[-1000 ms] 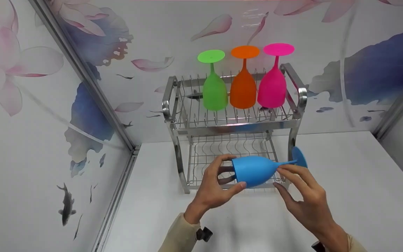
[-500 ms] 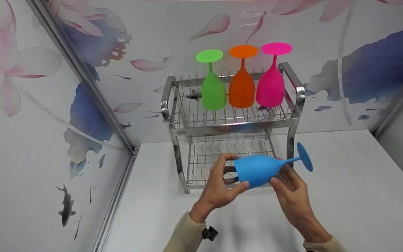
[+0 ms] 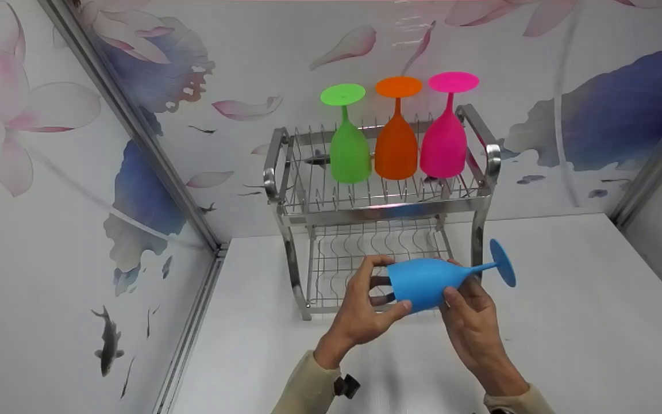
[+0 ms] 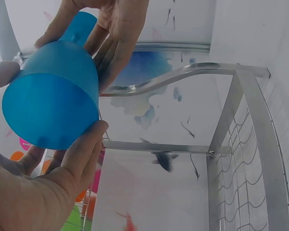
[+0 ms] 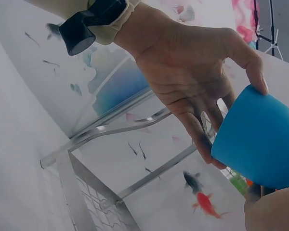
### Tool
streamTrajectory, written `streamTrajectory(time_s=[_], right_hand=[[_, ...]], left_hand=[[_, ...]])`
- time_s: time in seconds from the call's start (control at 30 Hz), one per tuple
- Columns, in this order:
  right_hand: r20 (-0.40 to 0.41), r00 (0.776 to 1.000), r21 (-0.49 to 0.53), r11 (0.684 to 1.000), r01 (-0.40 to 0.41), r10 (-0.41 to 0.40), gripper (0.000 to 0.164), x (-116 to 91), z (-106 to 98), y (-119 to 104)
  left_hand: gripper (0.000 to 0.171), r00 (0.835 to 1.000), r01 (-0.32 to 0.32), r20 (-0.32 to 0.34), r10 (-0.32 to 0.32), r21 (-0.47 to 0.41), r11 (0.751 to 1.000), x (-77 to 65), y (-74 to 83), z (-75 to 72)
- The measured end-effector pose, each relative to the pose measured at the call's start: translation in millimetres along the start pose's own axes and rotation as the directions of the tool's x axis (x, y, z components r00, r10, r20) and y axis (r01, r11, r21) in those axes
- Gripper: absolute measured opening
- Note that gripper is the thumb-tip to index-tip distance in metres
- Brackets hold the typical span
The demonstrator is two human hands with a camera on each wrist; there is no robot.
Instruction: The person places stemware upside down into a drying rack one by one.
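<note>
A blue plastic wine goblet (image 3: 426,282) lies nearly sideways in the air in front of the rack, its mouth to the left and its round foot to the right. My left hand (image 3: 360,316) grips the rim end, thumb at the near side and fingers round the far side. From below, my right hand (image 3: 472,330) holds the bowl near the stem, its thumb against the near side. In the left wrist view the goblet's open mouth (image 4: 50,110) faces the camera. The right wrist view shows the right thumb and fingers on the bowl (image 5: 260,139).
Behind stands a two-tier metal dish rack (image 3: 388,214). On its upper tier, green (image 3: 350,152), orange (image 3: 397,149) and pink (image 3: 443,146) goblets stand upside down in a row. A white tabletop (image 3: 561,310) lies below, and flower-printed walls (image 3: 262,52) rise around it.
My right hand has shifted left from beside the stem to a hold on the lower bowl. The goblet has moved slightly right, with its foot swung outward. The left hand keeps its grip.
</note>
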State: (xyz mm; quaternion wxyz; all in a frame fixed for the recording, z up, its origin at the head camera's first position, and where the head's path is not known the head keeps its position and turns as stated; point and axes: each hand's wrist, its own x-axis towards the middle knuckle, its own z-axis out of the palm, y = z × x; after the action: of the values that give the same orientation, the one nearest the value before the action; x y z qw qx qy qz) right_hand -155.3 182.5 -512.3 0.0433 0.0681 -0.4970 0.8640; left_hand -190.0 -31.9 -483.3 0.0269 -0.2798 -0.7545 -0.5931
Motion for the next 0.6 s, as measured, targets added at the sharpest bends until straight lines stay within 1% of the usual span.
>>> streamTrajectory(time_s=[0.13,0.23,0.3,0.33,0.4,0.47,0.53,0.6], right_hand=[[-0.003,1.0,-0.012,1.0,0.011,-0.011,0.05,1.3,-1.6,-3.9],[0.032,0.999,-0.04,0.998,0.038,-0.037,0.053,3.9,-4.0,-10.4],[0.059,0.996,-0.07,0.995,0.069,-0.065,0.055,7.1,-5.4,-16.8],[0.069,0.995,-0.092,0.992,0.085,-0.079,0.056,9.2,-5.5,-20.7],[0.083,0.992,-0.141,0.984,0.109,-0.098,0.058,13.9,-5.2,-30.3],[0.086,0.991,-0.209,0.971,0.117,-0.101,0.059,19.2,-3.6,-41.6],[0.083,0.992,-0.277,0.954,0.112,-0.092,0.059,24.4,-1.3,-53.8],[0.088,0.993,-0.345,0.933,0.105,-0.079,0.058,28.9,0.8,-66.4]], left_hand=[[0.072,1.0,-0.004,0.021,0.003,0.009,1.0,0.3,2.5,-1.5],[0.075,0.999,-0.003,0.04,0.002,0.011,1.0,-0.8,1.2,-6.5],[0.075,0.999,-0.005,0.036,0.004,0.017,1.0,-3.0,-2.4,-12.3],[0.073,1.0,-0.008,0.021,0.007,0.024,1.0,-4.7,-5.2,-16.0],[0.07,0.999,-0.027,-0.037,0.03,0.076,0.997,-8.2,-12.4,-24.5],[0.066,0.991,-0.05,-0.115,0.07,0.165,0.985,-12.6,-21.4,-34.7],[0.063,0.973,-0.063,-0.198,0.121,0.279,0.958,-17.4,-32.0,-45.8],[0.061,0.951,-0.051,-0.265,0.162,0.383,0.922,-22.6,-42.2,-57.3]])
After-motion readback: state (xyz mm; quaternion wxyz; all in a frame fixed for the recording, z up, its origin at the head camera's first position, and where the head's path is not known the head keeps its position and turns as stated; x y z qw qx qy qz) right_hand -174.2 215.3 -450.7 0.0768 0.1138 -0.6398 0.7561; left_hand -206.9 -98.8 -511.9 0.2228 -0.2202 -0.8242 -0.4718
